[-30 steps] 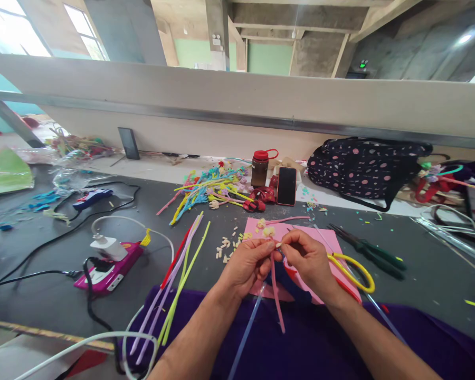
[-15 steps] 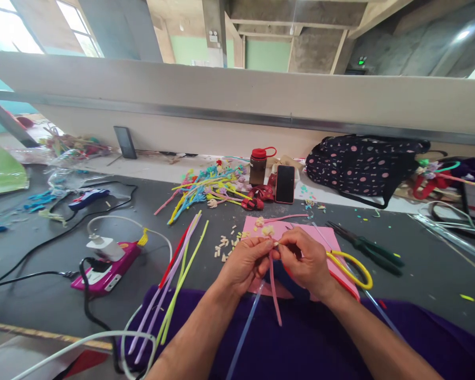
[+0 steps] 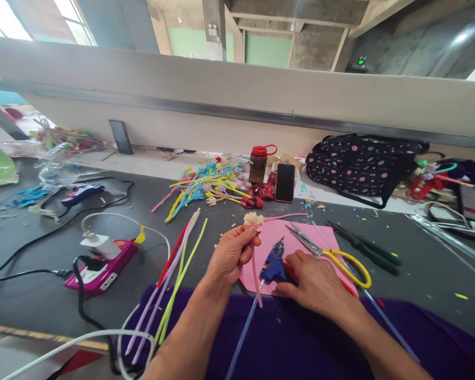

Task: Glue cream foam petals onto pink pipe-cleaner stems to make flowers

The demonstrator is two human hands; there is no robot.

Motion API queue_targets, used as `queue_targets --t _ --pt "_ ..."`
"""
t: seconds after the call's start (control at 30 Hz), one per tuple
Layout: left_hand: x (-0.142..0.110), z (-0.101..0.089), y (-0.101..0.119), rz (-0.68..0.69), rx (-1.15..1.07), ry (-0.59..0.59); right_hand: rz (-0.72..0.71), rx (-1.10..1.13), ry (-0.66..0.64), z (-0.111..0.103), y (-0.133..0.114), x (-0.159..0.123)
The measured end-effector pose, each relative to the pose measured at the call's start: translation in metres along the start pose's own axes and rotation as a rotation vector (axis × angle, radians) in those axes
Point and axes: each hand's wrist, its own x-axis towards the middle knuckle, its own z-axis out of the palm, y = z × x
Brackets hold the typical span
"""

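Note:
In the head view, my left hand (image 3: 231,252) pinches a pink pipe-cleaner flower stem (image 3: 257,277) just below its pale yellow head (image 3: 254,218). The stem hangs down from the fingers. My right hand (image 3: 314,279) is at the handle end of a blue glue gun (image 3: 274,262), thumb and fingers apart. The gun lies on a pink sheet (image 3: 269,232), its nozzle pointing away from me, a clear glue stick (image 3: 243,332) trailing from its back. Yellow-handled scissors (image 3: 350,264) rest beyond the right hand, blades on the sheet.
Dark green pliers (image 3: 364,245) lie right of the scissors. Loose pipe cleaners (image 3: 182,264) lie left, beside a magenta power strip (image 3: 106,266) with cords. Behind are a pile of coloured stems (image 3: 206,184), a bottle (image 3: 258,166), a phone (image 3: 285,182) and a dark patterned bag (image 3: 364,169).
My right hand has left the flower and moved down to the glue gun. My left hand has shifted slightly left, still holding the stem. The gun and scissors are now uncovered.

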Motion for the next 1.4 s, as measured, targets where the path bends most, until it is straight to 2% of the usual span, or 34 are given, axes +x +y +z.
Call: queue_targets --t 0.07,0.17,0.33,0.43,0.57,0.63,0.7,0.8,0.93,1.07,1.4 --pt "0.0 -0.002 0.002 0.009 -0.023 0.013 0.0 -0.098 -0.034 0.006 -0.002 -0.004" --pt "-0.001 -0.005 0.006 0.02 -0.055 0.029 -0.005 -0.132 -0.07 0.011 -0.006 -0.004" --pt "0.0 -0.008 0.01 0.03 -0.091 0.032 0.067 0.038 -0.025 0.004 -0.002 0.0" --pt "0.0 -0.01 0.011 0.033 -0.098 0.041 0.128 0.341 0.025 -0.007 0.012 0.001" --pt "0.0 -0.009 0.008 0.031 -0.082 0.04 0.213 1.01 0.044 -0.015 0.029 -0.001" --pt "-0.001 -0.006 0.005 0.018 -0.053 0.029 0.195 1.296 0.065 -0.015 0.03 -0.003" --pt "-0.002 -0.003 0.001 0.001 -0.04 0.026 0.116 1.446 0.062 -0.014 0.023 -0.006" --pt "-0.003 0.002 -0.003 -0.005 -0.046 0.014 0.041 1.441 0.01 -0.014 0.006 -0.014" --pt "-0.003 0.005 -0.009 -0.023 -0.067 -0.016 0.006 1.234 0.01 -0.012 -0.009 -0.025" --pt "-0.002 0.006 -0.013 -0.051 -0.062 -0.026 0.007 1.067 0.061 -0.009 -0.011 -0.03" --pt "-0.003 0.007 -0.014 -0.056 -0.033 -0.04 0.037 1.036 0.121 -0.004 -0.01 -0.032"
